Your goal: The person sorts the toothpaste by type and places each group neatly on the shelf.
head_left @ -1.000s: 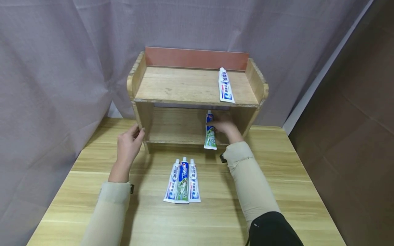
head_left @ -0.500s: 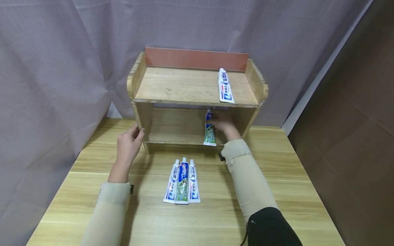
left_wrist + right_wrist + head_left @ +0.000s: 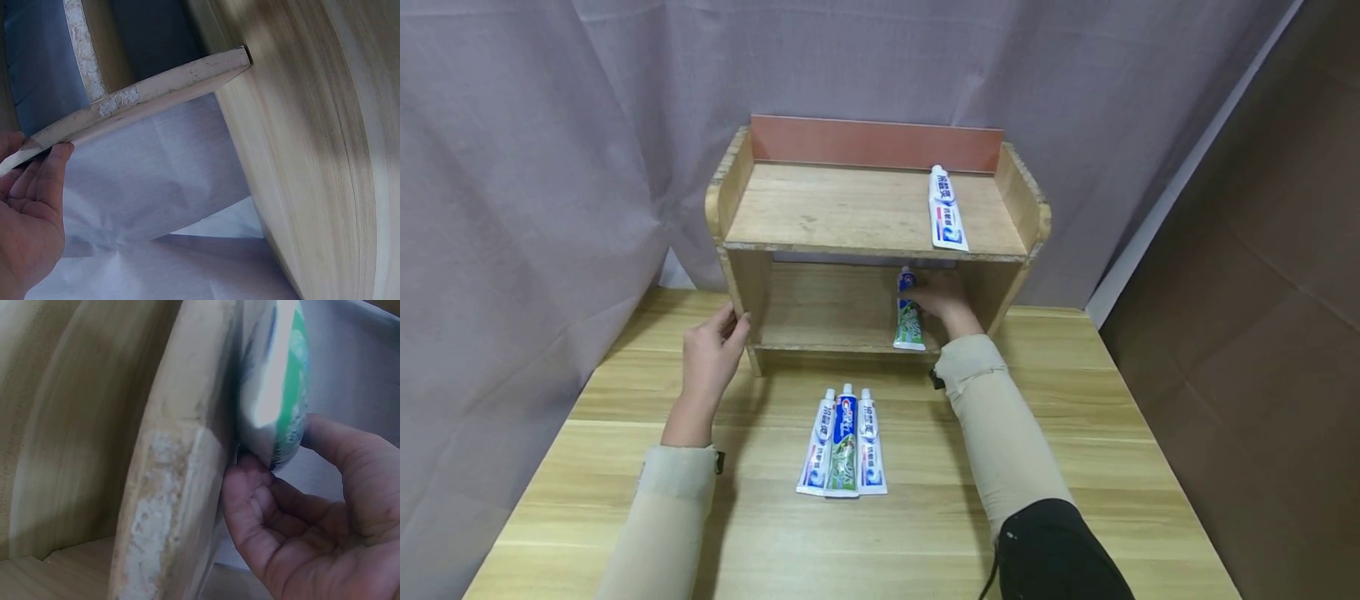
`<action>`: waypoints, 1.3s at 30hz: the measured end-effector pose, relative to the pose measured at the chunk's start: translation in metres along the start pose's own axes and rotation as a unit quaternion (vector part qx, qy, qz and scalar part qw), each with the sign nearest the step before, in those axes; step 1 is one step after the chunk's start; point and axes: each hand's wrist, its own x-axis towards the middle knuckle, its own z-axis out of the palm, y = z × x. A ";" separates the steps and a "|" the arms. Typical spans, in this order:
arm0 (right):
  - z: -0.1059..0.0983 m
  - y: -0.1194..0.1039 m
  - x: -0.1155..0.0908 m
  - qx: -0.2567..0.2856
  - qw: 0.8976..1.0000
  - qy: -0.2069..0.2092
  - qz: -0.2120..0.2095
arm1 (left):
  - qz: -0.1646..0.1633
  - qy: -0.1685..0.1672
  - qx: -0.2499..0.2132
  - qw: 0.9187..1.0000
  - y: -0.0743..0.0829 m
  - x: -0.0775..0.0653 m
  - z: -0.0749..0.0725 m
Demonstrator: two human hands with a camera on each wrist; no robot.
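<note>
On the lower board of a wooden shelf point(image 3: 827, 304), my right hand point(image 3: 943, 302) pinches a blue and green toothpaste tube point(image 3: 909, 325). In the right wrist view the thumb lies on one side of the tube point(image 3: 290, 394) and curled fingers point(image 3: 250, 500) sit under its edge, close against the board. My left hand point(image 3: 711, 350) grips the front edge of the shelf's left side panel. The left wrist view shows that panel point(image 3: 169, 87) between thumb and fingers point(image 3: 53, 172).
A white and blue toothpaste tube point(image 3: 948, 208) lies on the top board, toward the right. In front of the shelf, on the wooden table point(image 3: 970, 517), a blue and green tube point(image 3: 844, 442) lies between two white ones. A grey curtain point(image 3: 550, 167) hangs behind.
The right hand has slid the blue and green tube farther back, so its bottom end no longer hangs past the board's front edge. My left hand stays on the side panel.
</note>
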 end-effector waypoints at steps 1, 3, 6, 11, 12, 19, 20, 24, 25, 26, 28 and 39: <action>0.000 0.000 0.001 0.001 1.000 0.001 -0.003 | 0.000 0.001 0.001 1.000 0.000 0.000 0.000; 0.001 0.001 0.001 0.007 1.000 0.004 -0.009 | 0.001 0.003 0.003 1.000 0.000 0.001 -0.001; 0.002 0.001 0.001 0.017 1.000 0.011 -0.018 | 0.002 0.002 0.003 1.000 0.000 0.002 -0.001; 0.004 0.002 0.000 0.016 0.999 0.033 -0.035 | 0.005 0.004 0.003 1.000 0.000 0.003 -0.001; 0.005 0.003 0.000 0.013 0.999 0.037 -0.038 | 0.004 0.004 0.003 1.000 0.000 0.003 -0.001; 0.007 0.005 -0.002 0.019 0.999 0.039 -0.029 | 0.009 0.008 0.004 1.000 0.000 0.002 -0.001; 0.007 0.005 -0.002 0.022 0.999 0.039 -0.025 | 0.010 0.010 0.005 1.000 0.000 0.002 -0.001; 0.008 0.005 -0.002 0.010 0.999 0.040 -0.022 | 0.009 0.010 0.007 1.000 0.000 0.000 -0.002; 0.008 0.006 -0.001 0.003 0.999 0.041 -0.024 | 0.008 0.010 0.008 1.000 0.000 0.000 -0.001; 0.008 0.006 -0.001 -0.003 0.999 0.040 -0.026 | 0.007 0.009 0.008 1.000 0.000 0.000 -0.001; 0.008 0.008 -0.001 -0.013 0.998 0.043 -0.033 | 0.006 0.009 0.009 1.000 0.000 0.000 -0.001; 0.008 0.008 -0.008 -0.015 0.998 0.044 -0.043 | 0.005 0.005 0.007 1.000 0.001 0.000 0.000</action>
